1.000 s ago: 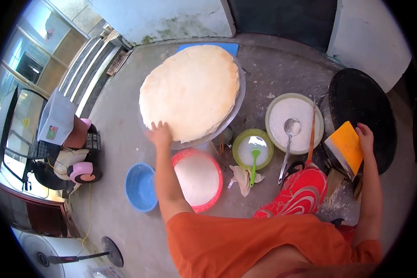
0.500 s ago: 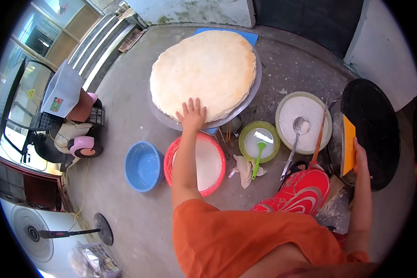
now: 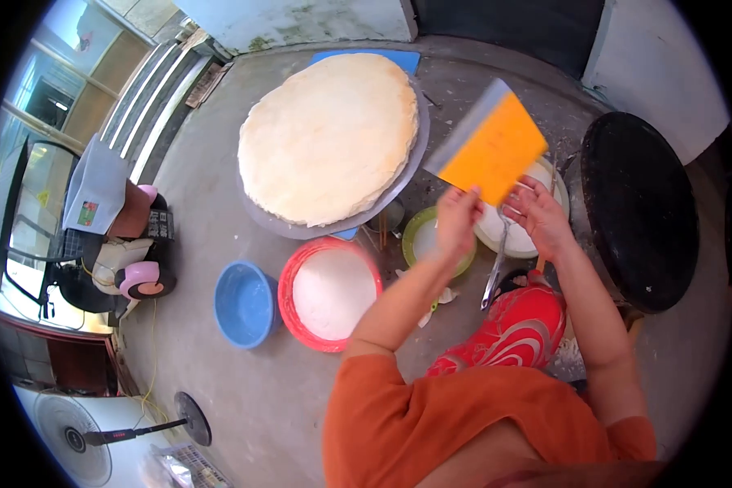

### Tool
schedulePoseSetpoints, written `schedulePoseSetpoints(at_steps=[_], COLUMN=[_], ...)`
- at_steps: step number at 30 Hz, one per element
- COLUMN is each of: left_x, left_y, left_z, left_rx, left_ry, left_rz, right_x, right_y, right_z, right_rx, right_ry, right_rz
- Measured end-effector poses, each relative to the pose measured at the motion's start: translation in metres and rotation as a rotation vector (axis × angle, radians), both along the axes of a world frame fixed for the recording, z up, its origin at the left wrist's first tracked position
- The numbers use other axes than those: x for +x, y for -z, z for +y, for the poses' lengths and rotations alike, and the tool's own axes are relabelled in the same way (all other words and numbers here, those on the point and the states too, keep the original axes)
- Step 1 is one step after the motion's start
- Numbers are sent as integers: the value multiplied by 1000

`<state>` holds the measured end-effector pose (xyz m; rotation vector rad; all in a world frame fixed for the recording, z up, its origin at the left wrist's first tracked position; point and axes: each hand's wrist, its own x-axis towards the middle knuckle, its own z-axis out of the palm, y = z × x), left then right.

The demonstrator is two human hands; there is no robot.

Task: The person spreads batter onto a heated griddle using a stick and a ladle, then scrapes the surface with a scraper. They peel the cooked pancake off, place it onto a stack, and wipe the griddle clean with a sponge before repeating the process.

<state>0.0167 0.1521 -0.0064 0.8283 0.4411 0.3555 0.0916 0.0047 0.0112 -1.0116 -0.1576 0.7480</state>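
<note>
My left hand pinches the lower left corner of an orange scraper with a grey blade, held up in the air and tilted. Just right of the scraper's lower edge is my right hand, its fingers apart and curved; whether a fingertip touches the scraper is hard to tell. Below the hands, a bowl of white batter is partly covered, with a metal ladle in it. A thick stack of large round pale flatbreads lies on a round grey board to the left.
A round black griddle stands on my right. Nearby are a red basin of white powder or batter, a blue basin and a green bowl. A scooter and a standing fan are at left.
My left hand has left the flatbread stack and moved right to the scraper. My right hand has brought the scraper from beside the griddle to in front of me. The view has shifted slightly.
</note>
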Motion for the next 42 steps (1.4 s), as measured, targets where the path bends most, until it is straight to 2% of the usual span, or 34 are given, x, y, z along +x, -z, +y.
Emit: schedulePoseSetpoints(at_steps=[2,3,4,5,8,10,14,17,19,21,23,25,26,28,29,30,31,33,37,39,42], left_x=[30,45,65,82,118,129,148,151,143,119,100,80,83,86,87,92,97,102,98,85,45], left_y=[14,-1,5,11,28,22,31,38,34,31,60,84,89,91,111,128,140,132,116,113,118], left_z=[43,61,92,126,209,231,253,253,222,175,139,105,95,80,88,99,110,117,111,106,87], left_rx=[36,-57,-153,-228,-164,-178,-289,-413,-527,-341,-87,-278,-282,-618,-561,-563,-562,-556,-580,-642,-629], left_ry=[-84,-226,-306,-381,-532,-588,-541,-592,-490,-333,-229,57,53,-288,-359,-361,-510,-728,-769,-784,-730], left_rz=[-5,-29,29,-18,12,48,23,57,-205,-268,-40,-25,-29,230,40,32,-111,-342,-363,-217,-178], right_x=[1,4,6,8,4,-1,-6,-7,-9,-11,-15,-22,-25,-34,-38,-42,-46,-52,-61,-67,-71], right_y=[-3,12,31,50,93,113,131,141,142,148,156,168,172,176,175,179,187,186,176,181,172], right_z=[-14,-27,-45,-63,-111,-135,-156,-158,-158,-160,-166,-175,-179,-188,-191,-196,-202,-209,-222,-228,-221], right_rx=[-230,-312,-379,-443,-554,-632,-712,-719,-777,-765,-759,-748,-752,-720,-731,-731,-727,-718,-731,-740,-735], right_ry=[-94,-82,-74,-67,-6,-21,0,-2,7,3,4,-11,-14,-32,-40,-42,-7,39,11,11,15], right_rz=[-42,-66,-55,-45,4,73,174,191,205,227,249,233,228,254,233,224,230,258,285,277,299])
